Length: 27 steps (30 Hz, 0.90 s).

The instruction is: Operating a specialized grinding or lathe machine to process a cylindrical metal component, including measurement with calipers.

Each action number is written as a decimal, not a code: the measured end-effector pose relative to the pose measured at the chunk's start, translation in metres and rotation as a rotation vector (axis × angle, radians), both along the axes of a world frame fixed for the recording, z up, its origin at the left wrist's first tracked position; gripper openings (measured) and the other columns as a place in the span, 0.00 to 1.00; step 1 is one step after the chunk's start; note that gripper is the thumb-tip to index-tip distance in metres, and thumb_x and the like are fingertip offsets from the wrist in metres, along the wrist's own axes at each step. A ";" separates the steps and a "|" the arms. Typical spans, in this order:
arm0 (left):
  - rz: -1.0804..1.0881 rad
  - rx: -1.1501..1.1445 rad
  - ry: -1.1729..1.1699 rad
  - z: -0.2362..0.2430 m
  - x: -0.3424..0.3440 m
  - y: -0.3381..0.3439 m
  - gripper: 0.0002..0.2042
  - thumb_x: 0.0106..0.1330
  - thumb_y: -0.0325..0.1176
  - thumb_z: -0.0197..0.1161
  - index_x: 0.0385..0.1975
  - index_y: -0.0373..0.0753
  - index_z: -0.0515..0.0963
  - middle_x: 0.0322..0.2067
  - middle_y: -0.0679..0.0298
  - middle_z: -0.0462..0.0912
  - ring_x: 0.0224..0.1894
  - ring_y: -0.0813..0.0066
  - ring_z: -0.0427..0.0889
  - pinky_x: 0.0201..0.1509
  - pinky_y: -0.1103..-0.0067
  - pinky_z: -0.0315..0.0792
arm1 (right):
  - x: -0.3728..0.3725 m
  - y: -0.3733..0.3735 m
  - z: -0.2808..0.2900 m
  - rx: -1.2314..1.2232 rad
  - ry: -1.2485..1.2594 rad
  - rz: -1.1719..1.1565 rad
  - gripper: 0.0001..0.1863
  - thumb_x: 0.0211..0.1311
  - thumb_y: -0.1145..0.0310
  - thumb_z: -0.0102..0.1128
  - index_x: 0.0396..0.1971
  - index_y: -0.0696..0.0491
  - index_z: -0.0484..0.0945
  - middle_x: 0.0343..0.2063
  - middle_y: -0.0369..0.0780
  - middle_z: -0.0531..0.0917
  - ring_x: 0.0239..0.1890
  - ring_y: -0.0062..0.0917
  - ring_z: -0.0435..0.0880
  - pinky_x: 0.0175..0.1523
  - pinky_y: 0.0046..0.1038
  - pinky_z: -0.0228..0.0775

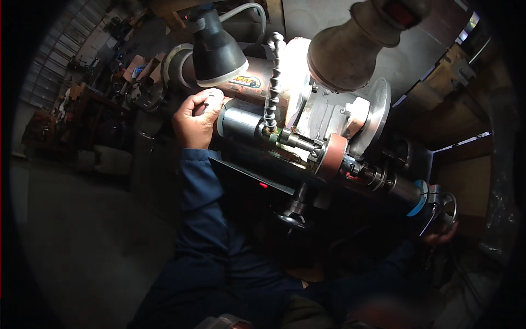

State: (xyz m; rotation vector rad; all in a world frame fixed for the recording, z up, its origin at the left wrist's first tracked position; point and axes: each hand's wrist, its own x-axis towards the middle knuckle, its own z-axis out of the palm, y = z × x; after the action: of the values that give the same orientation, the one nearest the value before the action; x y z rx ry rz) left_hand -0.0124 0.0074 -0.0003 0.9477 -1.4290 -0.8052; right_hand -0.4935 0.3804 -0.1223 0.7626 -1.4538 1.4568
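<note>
At the left end of a grinding machine, my left hand [194, 118] is closed, its fingers curled beside a grey metal cylinder [241, 122]. What lies between the fingertips is lost in the bright lamp light. Far to the right, my right hand [441, 237] is wrapped around the lower rim of a handwheel [452, 208], partly in shadow. Between the hands runs a row of metal spindle parts, with a reddish-brown ring [332, 156] around the middle. Behind it stands a large shiny grinding wheel [378, 118].
A black lamp [216, 55] and a larger beige lamp [345, 49] hang over the machine. A segmented coolant hose [272, 82] drops between them. Low in front juts a handwheel [295, 219]. A dark flat plate [252, 176] slants beside my left sleeve.
</note>
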 end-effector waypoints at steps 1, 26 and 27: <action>0.005 0.002 0.018 0.000 0.000 0.000 0.08 0.55 0.21 0.68 0.34 0.29 0.79 0.36 0.60 0.83 0.39 0.78 0.81 0.44 0.82 0.76 | 0.003 -0.009 0.003 0.002 0.018 0.005 0.35 0.68 0.46 0.33 0.54 0.64 0.67 0.49 0.51 0.74 0.49 0.39 0.77 0.50 0.39 0.74; 0.123 -0.175 -0.110 0.005 0.011 -0.004 0.10 0.46 0.27 0.74 0.28 0.35 0.82 0.25 0.59 0.82 0.28 0.75 0.83 0.32 0.80 0.77 | 0.006 -0.055 0.181 1.558 -0.627 0.259 0.14 0.63 0.67 0.50 0.38 0.60 0.80 0.33 0.48 0.84 0.38 0.38 0.82 0.46 0.33 0.70; 0.164 -0.218 -0.125 0.005 0.011 -0.005 0.10 0.45 0.30 0.75 0.26 0.36 0.82 0.22 0.60 0.84 0.25 0.74 0.84 0.30 0.80 0.76 | 0.005 -0.050 0.180 1.567 -0.618 0.251 0.14 0.63 0.67 0.50 0.38 0.60 0.80 0.33 0.48 0.84 0.38 0.38 0.82 0.46 0.33 0.70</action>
State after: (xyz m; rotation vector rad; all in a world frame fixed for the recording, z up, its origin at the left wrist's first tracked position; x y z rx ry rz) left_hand -0.0015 0.0020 0.0044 0.9448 -1.4904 -0.4651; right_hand -0.4882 0.3299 0.0573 1.4637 -3.0678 0.4003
